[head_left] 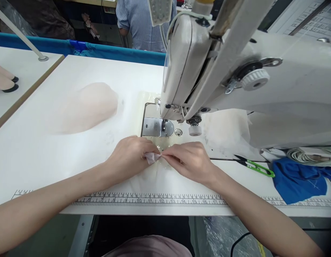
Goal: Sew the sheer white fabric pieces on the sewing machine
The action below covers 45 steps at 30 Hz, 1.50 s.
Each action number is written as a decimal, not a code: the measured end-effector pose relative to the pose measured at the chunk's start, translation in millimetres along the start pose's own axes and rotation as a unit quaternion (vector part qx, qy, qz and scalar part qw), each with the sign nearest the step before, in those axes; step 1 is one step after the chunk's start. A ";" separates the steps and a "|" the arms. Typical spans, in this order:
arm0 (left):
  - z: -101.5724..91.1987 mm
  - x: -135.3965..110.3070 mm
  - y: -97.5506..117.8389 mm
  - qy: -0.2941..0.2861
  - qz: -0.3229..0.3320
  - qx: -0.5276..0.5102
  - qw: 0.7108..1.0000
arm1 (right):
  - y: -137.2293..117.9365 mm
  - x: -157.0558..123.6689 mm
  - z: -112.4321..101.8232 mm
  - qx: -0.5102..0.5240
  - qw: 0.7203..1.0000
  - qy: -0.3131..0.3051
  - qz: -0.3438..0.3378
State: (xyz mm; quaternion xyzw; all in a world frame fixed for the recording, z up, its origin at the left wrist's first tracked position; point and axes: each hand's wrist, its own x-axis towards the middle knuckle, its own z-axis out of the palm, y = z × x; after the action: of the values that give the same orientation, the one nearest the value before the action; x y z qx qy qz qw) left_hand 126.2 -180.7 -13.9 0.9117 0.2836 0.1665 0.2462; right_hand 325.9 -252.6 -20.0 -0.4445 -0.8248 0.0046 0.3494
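Note:
My left hand (133, 155) is closed around a small piece of thin, sheer white fabric (151, 157), and a fold of it sticks out between thumb and fingers. The fingertips of my right hand (188, 159) pinch the same fabric at its right end. Both hands meet just in front of the sewing machine's metal needle plate (154, 126). Above the plate stands the white sewing machine (187, 64), its needle area partly hidden behind the head. How much fabric lies inside my left hand is hidden.
A sheer beige fabric piece (92, 107) lies to the left, and pale fabric (227, 128) lies under the machine arm. Green-handled thread snips (259, 168) and a blue cloth (299, 180) are at the right. A ruler strip (154, 200) runs along the front edge. A person in a striped shirt (144, 25) is beyond the table.

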 end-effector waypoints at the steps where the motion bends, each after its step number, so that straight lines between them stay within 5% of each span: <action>1: 2.5 0.4 -1.6 0.013 0.013 0.037 0.999 | 1.1 0.1 3.0 0.028 0.998 -0.017 0.045; 6: 7.7 2.2 -1.4 0.116 0.050 0.179 0.976 | 6.8 5.3 11.6 0.041 0.972 -0.055 0.227; 10: 6.3 -1.2 6.8 0.189 0.150 0.305 0.921 | 8.4 9.2 13.9 0.013 0.959 -0.062 0.274; 14: 9.6 -8.1 13.1 0.155 0.202 0.374 0.892 | 9.8 12.2 13.9 0.041 0.951 -0.064 0.300; 20: 15.2 -9.8 13.4 0.091 0.192 0.370 0.904 | 16.8 15.3 13.1 0.025 0.939 -0.053 0.338; 24: 14.1 -5.0 7.7 0.080 0.190 0.334 0.920 | 18.9 9.0 10.7 -0.038 0.956 -0.043 0.288; 27: 12.1 -1.4 3.0 0.079 0.194 0.307 0.928 | 16.3 1.9 7.2 -0.126 0.980 -0.039 0.152; 30: 10.1 0.5 -0.2 0.072 0.186 0.280 0.939 | 12.6 -2.2 4.6 -0.213 0.973 -0.058 0.062; 38: 11.2 3.1 -9.5 0.049 0.159 0.197 0.966 | 7.3 -1.5 4.5 -0.282 0.954 -0.091 0.043; 45: 12.2 6.3 -12.1 0.048 0.156 0.220 0.962 | 9.2 -0.6 6.8 -0.282 0.953 -0.096 0.052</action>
State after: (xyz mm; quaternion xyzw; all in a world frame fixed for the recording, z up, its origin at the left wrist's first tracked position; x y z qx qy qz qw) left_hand 131.3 -172.5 -29.5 0.9672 0.1794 0.1797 -0.0032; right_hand 328.9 -245.4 -28.4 -0.5647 -0.7980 -0.1670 0.1282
